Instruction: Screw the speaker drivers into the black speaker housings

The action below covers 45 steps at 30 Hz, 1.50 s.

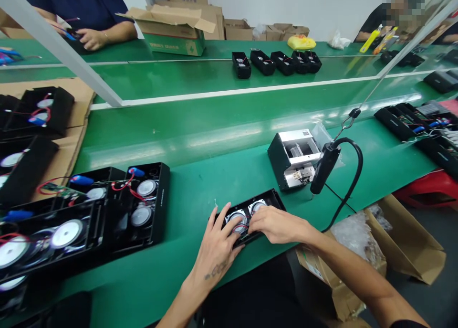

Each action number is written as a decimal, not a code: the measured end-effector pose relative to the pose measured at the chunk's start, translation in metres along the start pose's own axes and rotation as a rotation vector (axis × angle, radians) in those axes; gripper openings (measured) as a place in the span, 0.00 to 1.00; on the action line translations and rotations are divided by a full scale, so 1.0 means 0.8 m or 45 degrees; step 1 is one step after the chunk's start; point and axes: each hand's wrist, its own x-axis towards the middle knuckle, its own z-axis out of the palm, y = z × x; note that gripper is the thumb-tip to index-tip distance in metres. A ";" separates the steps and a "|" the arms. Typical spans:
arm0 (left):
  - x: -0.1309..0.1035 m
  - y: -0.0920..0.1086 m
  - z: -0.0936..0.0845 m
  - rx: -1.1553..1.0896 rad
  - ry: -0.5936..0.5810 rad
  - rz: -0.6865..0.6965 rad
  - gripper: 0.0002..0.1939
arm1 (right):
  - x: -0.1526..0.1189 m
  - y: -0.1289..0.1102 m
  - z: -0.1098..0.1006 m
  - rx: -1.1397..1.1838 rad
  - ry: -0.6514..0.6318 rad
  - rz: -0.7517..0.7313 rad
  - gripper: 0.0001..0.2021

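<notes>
A black speaker housing (275,197) lies at a slant on the green bench in front of me. Two round speaker drivers (256,206) with silver backs sit in it, and a bit of red wire shows by the left one. My left hand (219,239) grips the housing's left end, fingers spread over the rim and the left driver, thumb along the near side. Over the middle of the housing, the fingers of my right hand (274,224) are pinched together beside the drivers. What they pinch is hidden.
An electric screwdriver (325,168) hangs on a cable right of the housing, before a silver-and-black screw feeder (295,158). More open speaker housings (162,204) with blue batteries stand left. Cardboard boxes (408,237) are below right. Co-workers sit across the line.
</notes>
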 end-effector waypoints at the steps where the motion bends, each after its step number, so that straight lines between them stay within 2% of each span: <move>1: 0.001 0.000 -0.001 0.006 -0.021 0.008 0.12 | -0.001 0.001 0.001 0.023 0.023 0.016 0.21; 4: 0.001 0.001 -0.003 0.003 -0.076 0.017 0.12 | -0.006 -0.002 0.002 0.072 0.031 0.049 0.20; 7: 0.011 -0.005 -0.008 -0.092 -0.137 -0.041 0.13 | -0.003 -0.016 -0.005 0.072 -0.003 0.072 0.15; 9: 0.030 -0.020 -0.018 -0.251 -0.281 -0.148 0.09 | 0.008 -0.026 -0.014 -0.013 0.004 0.111 0.17; 11: 0.055 -0.040 -0.031 -0.448 -0.496 -0.272 0.03 | 0.026 -0.031 -0.028 -0.099 0.030 0.182 0.19; 14: 0.091 -0.069 -0.050 -0.567 -0.648 -0.335 0.15 | 0.056 -0.027 -0.052 -0.027 -0.001 0.312 0.19; 17: 0.109 -0.080 -0.062 -0.595 -0.696 -0.367 0.19 | 0.073 -0.022 -0.073 0.032 -0.095 0.362 0.18; 22: 0.111 -0.074 -0.064 -0.642 -0.700 -0.415 0.19 | 0.075 -0.026 -0.071 -0.088 -0.112 0.365 0.18; 32: 0.112 -0.080 -0.060 -0.733 -0.711 -0.472 0.24 | 0.083 -0.027 -0.062 -0.086 -0.044 0.358 0.19; 36: 0.108 -0.080 -0.059 -0.740 -0.694 -0.429 0.23 | 0.078 -0.019 -0.046 -0.138 0.075 0.373 0.23; 41: 0.098 -0.077 -0.054 -0.662 -0.637 -0.319 0.18 | 0.069 -0.019 -0.020 -0.234 0.128 0.286 0.21; 43: 0.088 -0.067 -0.050 -0.600 -0.577 -0.263 0.14 | 0.054 -0.027 -0.015 -0.223 0.246 0.182 0.18; 45: 0.071 -0.052 -0.043 -0.529 -0.501 -0.219 0.08 | 0.026 -0.034 -0.013 -0.194 0.525 0.084 0.15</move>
